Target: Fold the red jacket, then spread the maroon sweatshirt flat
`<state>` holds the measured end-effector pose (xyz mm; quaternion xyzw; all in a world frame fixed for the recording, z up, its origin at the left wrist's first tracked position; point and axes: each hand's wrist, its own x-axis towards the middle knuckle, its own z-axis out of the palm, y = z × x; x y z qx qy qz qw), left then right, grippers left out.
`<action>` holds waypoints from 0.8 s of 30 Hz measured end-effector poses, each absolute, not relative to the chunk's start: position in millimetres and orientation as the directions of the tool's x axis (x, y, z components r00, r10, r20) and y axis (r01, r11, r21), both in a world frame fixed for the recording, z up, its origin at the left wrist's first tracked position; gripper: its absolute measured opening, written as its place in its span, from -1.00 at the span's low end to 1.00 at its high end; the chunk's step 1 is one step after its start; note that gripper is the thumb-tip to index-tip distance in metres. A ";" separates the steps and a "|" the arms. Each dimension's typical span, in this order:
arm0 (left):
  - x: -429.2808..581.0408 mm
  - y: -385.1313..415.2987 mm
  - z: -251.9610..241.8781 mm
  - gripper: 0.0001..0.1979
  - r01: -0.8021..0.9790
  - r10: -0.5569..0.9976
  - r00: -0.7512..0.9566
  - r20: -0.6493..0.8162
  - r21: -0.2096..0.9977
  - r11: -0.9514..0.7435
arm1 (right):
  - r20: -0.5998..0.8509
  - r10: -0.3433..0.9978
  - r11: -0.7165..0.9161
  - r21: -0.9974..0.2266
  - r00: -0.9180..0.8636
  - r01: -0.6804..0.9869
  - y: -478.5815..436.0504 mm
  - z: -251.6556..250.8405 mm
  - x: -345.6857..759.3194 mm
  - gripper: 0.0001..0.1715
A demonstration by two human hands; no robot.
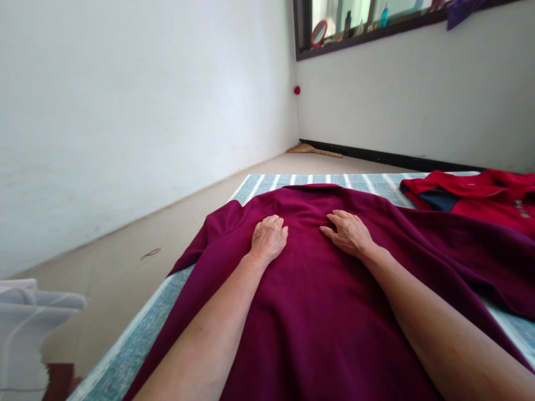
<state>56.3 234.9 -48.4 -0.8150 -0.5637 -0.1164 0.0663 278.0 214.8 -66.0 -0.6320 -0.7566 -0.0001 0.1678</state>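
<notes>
A dark magenta long-sleeved garment (317,289) lies spread over a blue and white striped mat (363,182), its collar end away from me. On the upper left part of the cloth rests my left hand (270,236), fingers bent and close together; whether they pinch any fabric is hidden. My right hand (348,231) lies on the upper right part, palm down, with its fingers apart. Small wrinkles run through the cloth between the two hands. One sleeve reaches out to the right, the other hangs toward the mat's left edge.
A red garment (493,195) with a dark blue patch lies at the right. Beyond the mat, a broom (309,149) is on the floor by the wall. A white cloth (29,328) is at the lower left. A small loop (150,254) lies on the floor.
</notes>
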 end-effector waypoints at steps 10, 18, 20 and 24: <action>56.7 235.7 -48.3 -0.89 0.936 0.907 0.337 0.253 0.011 -0.351 | 0.240 0.959 0.200 -0.210 -0.148 0.957 214.4 -64.5 277.8 -0.57; 57.0 235.7 -47.7 -0.88 0.937 0.908 0.334 0.251 0.015 -0.349 | 0.239 0.958 0.207 -0.210 -0.155 0.955 216.4 -66.3 278.3 -0.57; 56.8 235.8 -47.9 -0.88 0.937 0.908 0.334 0.252 0.015 -0.349 | 0.239 0.959 0.204 -0.213 -0.152 0.956 216.1 -65.5 278.3 -0.58; 56.7 234.6 -46.8 -0.87 0.938 0.909 0.333 0.253 0.014 -0.347 | 0.238 0.960 0.200 -0.215 -0.148 0.956 215.0 -64.2 278.0 -0.59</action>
